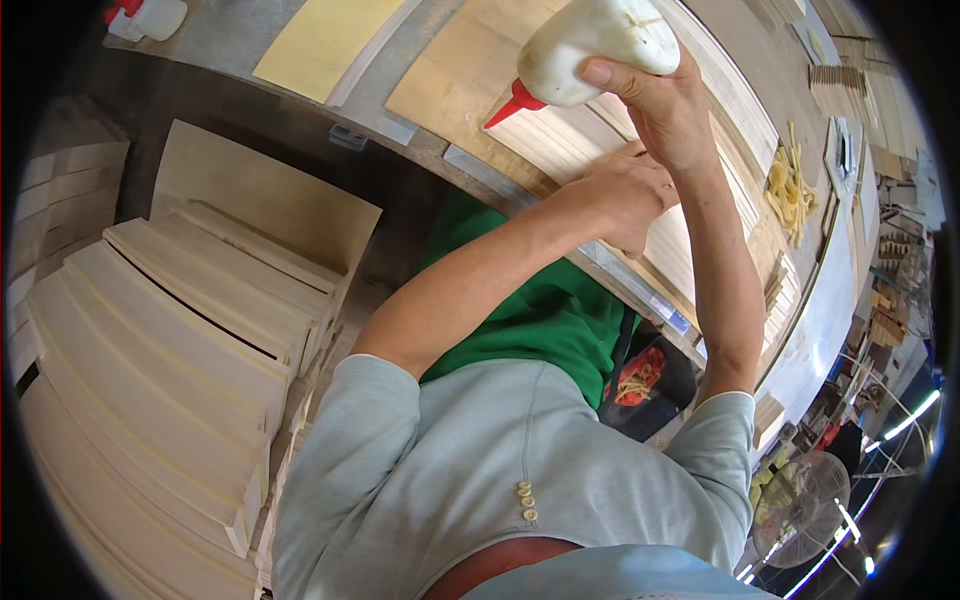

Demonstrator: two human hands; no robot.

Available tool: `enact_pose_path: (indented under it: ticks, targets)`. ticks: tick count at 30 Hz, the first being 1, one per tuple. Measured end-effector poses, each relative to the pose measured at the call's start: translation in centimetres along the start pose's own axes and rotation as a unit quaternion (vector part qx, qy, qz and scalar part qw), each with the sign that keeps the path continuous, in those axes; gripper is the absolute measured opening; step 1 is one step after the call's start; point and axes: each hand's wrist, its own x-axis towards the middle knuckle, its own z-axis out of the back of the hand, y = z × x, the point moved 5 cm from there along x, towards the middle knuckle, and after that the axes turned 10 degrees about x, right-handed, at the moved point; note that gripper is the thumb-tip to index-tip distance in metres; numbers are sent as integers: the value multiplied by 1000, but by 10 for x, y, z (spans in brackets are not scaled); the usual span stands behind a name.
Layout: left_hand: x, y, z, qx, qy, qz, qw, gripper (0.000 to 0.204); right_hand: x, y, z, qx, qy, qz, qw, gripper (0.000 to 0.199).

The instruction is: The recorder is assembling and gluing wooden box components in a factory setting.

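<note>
My right hand (665, 110) is closed around a white squeeze bottle (590, 55) with a red pointed nozzle (515, 103). The bottle is tipped, its nozzle slanting down to the left above a row of pale wooden strips (550, 140). On those strips rests my left hand (630, 195), with the thumb apart from the fingers. Part of its fingers is hidden behind my right wrist. The strips lie side by side on a thin wooden board (440, 85) at the workbench edge.
Wooden panels (170, 340) are stacked at the left. A yellowish sheet stack (325, 45) and another red-capped white bottle (158, 18) stand on the bench. Yellow rubber bands (790, 190) lie at the right. A black bin (655, 390) sits below the bench, and a fan (800, 510) stands farther right.
</note>
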Motion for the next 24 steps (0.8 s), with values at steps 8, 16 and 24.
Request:
enact_pose_path:
  ticks: [8, 16, 24]
  targets:
    - [5, 3, -13, 49, -5, -2, 999, 77, 15, 18, -1, -75, -52, -8, 996, 59]
    - [6, 3, -11, 41, -12, -2, 999, 77, 34, 28, 30, -39, -59, 49, 996, 51]
    - [3, 3, -9, 24, -16, 0, 1000, 80, 41, 30, 52, -39, -64, 53, 996, 41]
